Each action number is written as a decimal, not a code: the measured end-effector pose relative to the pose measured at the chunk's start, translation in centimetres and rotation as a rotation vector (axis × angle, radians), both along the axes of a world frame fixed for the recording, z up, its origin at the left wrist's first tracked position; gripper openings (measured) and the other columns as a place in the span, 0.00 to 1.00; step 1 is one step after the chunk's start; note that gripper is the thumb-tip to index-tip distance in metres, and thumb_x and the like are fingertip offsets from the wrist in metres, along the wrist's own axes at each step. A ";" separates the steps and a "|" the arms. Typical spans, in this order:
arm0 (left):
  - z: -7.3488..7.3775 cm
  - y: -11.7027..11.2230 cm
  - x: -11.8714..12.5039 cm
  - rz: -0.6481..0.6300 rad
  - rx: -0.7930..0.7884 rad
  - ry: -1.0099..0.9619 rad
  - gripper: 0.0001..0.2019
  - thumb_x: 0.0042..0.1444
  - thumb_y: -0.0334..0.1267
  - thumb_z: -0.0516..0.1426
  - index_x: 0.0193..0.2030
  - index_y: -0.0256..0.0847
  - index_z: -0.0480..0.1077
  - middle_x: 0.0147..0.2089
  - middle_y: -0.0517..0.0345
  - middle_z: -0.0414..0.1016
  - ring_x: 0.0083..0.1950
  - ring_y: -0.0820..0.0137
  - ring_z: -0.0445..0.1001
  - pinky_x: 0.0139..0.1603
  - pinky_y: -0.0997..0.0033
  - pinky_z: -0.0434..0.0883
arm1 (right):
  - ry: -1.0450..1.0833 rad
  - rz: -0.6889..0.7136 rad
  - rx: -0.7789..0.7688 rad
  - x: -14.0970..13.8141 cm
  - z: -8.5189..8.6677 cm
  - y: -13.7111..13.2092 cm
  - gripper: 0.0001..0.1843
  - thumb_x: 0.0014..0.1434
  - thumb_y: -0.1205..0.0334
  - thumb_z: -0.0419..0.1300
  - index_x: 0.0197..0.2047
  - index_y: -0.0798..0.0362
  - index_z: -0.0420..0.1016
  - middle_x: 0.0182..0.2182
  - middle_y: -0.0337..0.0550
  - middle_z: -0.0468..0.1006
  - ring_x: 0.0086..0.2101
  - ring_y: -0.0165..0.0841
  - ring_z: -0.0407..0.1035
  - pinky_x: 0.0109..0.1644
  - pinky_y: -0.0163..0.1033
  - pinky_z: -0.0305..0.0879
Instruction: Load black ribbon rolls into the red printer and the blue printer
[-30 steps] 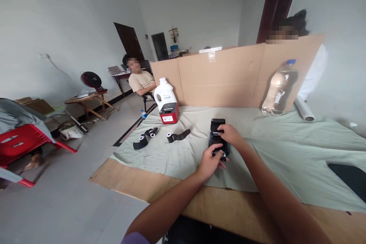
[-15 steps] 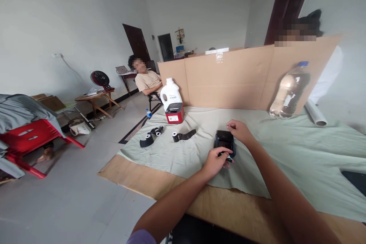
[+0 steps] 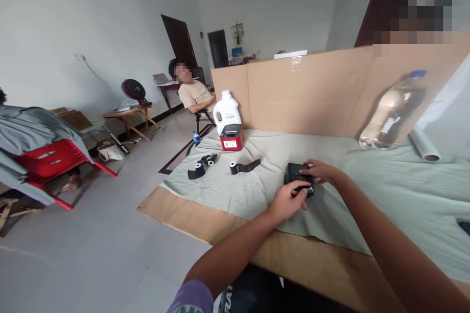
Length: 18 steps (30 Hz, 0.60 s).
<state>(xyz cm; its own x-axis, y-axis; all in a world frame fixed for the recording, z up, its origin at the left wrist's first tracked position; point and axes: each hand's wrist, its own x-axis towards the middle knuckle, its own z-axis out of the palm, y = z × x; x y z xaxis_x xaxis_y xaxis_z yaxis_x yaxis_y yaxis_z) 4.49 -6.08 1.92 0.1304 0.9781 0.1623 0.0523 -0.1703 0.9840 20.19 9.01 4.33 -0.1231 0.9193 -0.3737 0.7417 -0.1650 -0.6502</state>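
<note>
A small black portable printer [image 3: 293, 171] lies on the green cloth [image 3: 205, 195] in front of me. My left hand [image 3: 290, 200] is at its near end, with thumb and fingers curled over the edge. From the right, my right hand [image 3: 318, 170] holds the far right side, its fingertips resting on the top. Both hands cover much of the printer, so its near end is partly hidden. To the left lies a roll with a dark strip [image 3: 233, 168] pulled out. Further left are more dark rolls with white cores [image 3: 197, 171].
A red and black box-shaped device [image 3: 232, 143] stands before a white jug [image 3: 226, 110]. Behind is a cardboard panel [image 3: 308, 95], with a large clear bottle [image 3: 392, 112] and a pale tube [image 3: 426, 144] at right. The wooden table edge [image 3: 176, 211] is near me. A person [image 3: 194, 93] sits beyond.
My right hand has come down from above the printer's far corner onto its right side. My left hand still rests at the near end. The view has shifted, moving things rightward.
</note>
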 end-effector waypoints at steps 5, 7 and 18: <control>0.1 2.2 -2.7 0.354 0.183 0.233 0.18 0.62 0.35 0.53 0.57 0.41 0.74 0.41 0.53 0.81 0.39 0.66 0.77 0.50 0.64 0.75 | 0.312 -0.185 0.209 0.4 -3.0 -3.1 0.33 0.58 0.52 0.62 0.63 0.63 0.68 0.46 0.59 0.82 0.41 0.42 0.78 0.42 0.44 0.75; -0.3 3.3 -3.9 0.243 0.205 0.370 0.26 0.52 0.30 0.60 0.61 0.41 0.72 0.54 0.49 0.79 0.52 0.60 0.77 0.60 0.59 0.72 | 0.384 -0.210 0.360 0.3 -4.3 -4.9 0.26 0.62 0.53 0.57 0.57 0.59 0.74 0.50 0.55 0.81 0.50 0.44 0.76 0.53 0.47 0.72; 0.8 8.5 -0.9 -0.025 0.319 0.480 0.45 0.42 0.38 0.70 0.69 0.44 0.64 0.61 0.50 0.76 0.60 0.50 0.75 0.62 0.53 0.71 | 0.287 -0.246 0.544 3.0 -1.1 -4.0 0.34 0.65 0.41 0.41 0.43 0.56 0.81 0.44 0.56 0.83 0.48 0.48 0.76 0.53 0.45 0.69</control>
